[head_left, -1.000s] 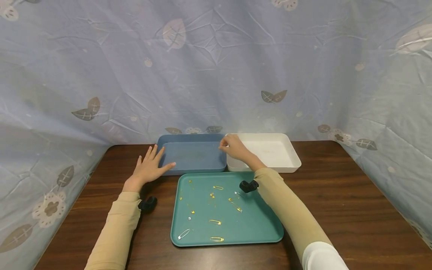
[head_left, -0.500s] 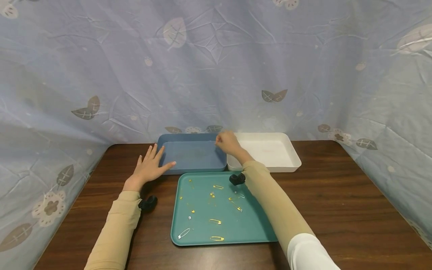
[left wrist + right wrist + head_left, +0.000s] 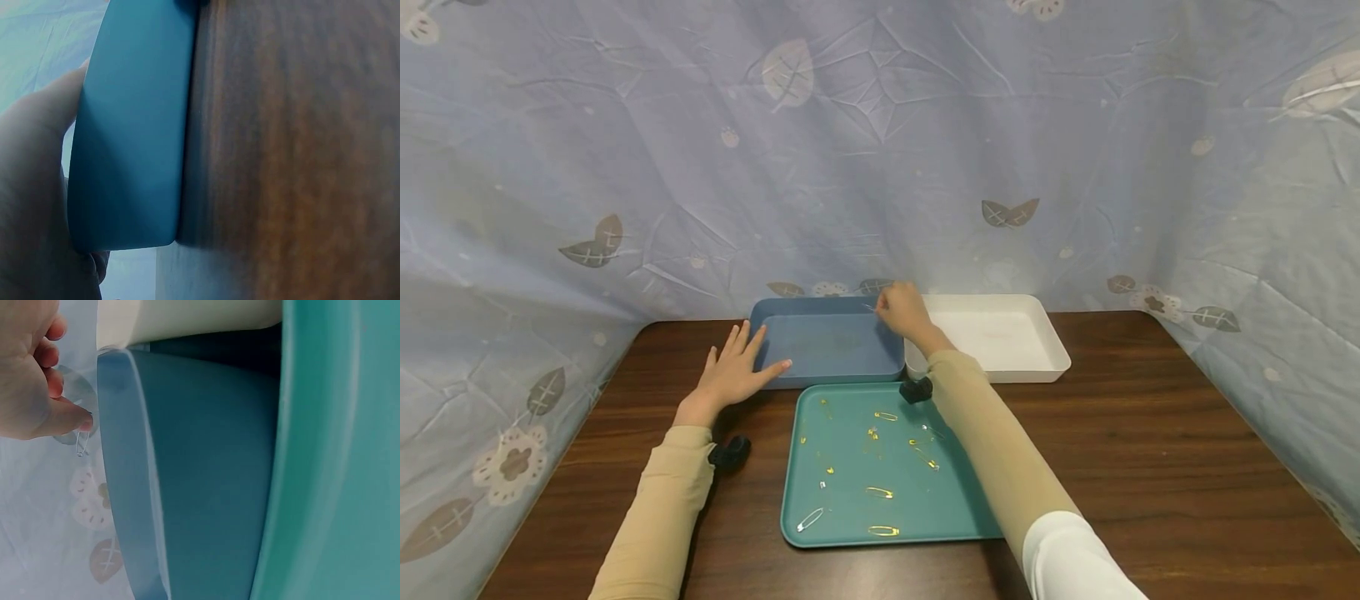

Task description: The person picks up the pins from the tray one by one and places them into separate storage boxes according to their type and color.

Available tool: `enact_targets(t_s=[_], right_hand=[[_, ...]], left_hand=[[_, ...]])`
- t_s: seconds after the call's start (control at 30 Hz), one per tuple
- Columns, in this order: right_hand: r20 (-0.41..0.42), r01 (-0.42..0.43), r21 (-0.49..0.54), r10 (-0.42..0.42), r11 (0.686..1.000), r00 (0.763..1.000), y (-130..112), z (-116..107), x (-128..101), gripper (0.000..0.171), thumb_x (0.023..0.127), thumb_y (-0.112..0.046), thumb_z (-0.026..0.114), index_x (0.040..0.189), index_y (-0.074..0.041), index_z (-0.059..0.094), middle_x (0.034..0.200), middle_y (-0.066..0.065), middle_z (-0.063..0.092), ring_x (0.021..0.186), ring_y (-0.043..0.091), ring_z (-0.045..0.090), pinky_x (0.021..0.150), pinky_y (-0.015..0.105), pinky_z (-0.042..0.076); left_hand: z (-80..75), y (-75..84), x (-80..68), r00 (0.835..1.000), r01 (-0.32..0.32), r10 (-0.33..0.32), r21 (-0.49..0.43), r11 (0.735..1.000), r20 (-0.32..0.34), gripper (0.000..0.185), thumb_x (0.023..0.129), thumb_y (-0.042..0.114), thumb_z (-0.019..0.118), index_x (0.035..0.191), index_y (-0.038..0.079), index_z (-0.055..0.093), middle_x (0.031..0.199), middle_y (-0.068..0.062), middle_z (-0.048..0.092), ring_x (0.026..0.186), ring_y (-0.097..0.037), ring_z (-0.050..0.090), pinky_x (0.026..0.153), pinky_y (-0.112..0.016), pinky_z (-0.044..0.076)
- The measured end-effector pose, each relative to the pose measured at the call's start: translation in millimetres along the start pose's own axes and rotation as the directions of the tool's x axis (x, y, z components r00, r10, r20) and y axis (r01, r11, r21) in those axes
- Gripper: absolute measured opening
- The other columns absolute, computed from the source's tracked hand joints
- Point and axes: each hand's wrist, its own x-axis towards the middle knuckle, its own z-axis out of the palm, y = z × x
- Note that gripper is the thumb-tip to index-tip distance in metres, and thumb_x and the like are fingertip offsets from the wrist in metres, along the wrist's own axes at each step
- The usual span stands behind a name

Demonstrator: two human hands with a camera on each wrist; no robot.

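No text, label, brand or number readable in any view. Clock positions from head-view centre. Backdrop cloth (image 3: 880, 83), 12 o'clock: leaf and flower print only, no letters. Blue tray (image 3: 820, 342), 8 o'clock, white tray (image 3: 1000, 333), between 3 and 4, green tray (image 3: 910, 483), 6: visible faces plain. Safety pins (image 3: 883, 531), 6 o'clock: too small to tell. Black wrist devices (image 3: 728, 454), near 5 and between 7 and 8: nothing legible.
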Motion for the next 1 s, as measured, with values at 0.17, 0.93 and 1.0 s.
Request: enact_targets(t_s=[0.17,0.93,1.0], right_hand=[[-0.003,-0.033,0.034,0.033,0.999,0.999,1,0,0,0.011,0.089,-0.02,0.069,0.089,-0.009,0.071,0.101,0.01,0.067,0.105,0.031,0.057,0.099,0.042,0.043],[-0.062,-0.011,0.268,0.029,0.963,0.998,18,-25,-26,0.015,0.091,-0.02,0.069,0.096,-0.006,0.068,0.099,0.014,0.061,0.094,0.026,0.052,0.084,0.041,0.043],[-0.074,-0.002,0.275,0.023,0.961,0.997,20,-30,-29,0.016,0.091,-0.02,0.068,0.098,-0.005,0.068,0.099,0.014,0.061,0.093,0.027,0.052,0.083,0.041,0.043]], left_hand=[[0.1,0.5,0.2,1.0,-0.001,0.001,-0.008,1.0,-0.003,0.096,0.09,0.072,0.044,0.158,0.015,0.007,0.164,-0.021,-0.003,0.151,-0.041,-0.004,0.113,-0.071,-0.001],[0.5,-0.6,-0.4,1.0,-0.001,0.001,-0.01,1.0,-0.005,0.097,0.089,0.073,0.043,0.158,0.013,0.009,0.164,-0.021,-0.002,0.151,-0.041,-0.003,0.113,-0.072,0.001],[0.5,-0.9,-0.3,1.0,0.0,0.0,-0.01,1.0,-0.002,0.097,0.089,0.073,0.043,0.158,0.014,0.009,0.164,-0.02,-0.003,0.151,-0.041,-0.003,0.113,-0.072,0.0]])
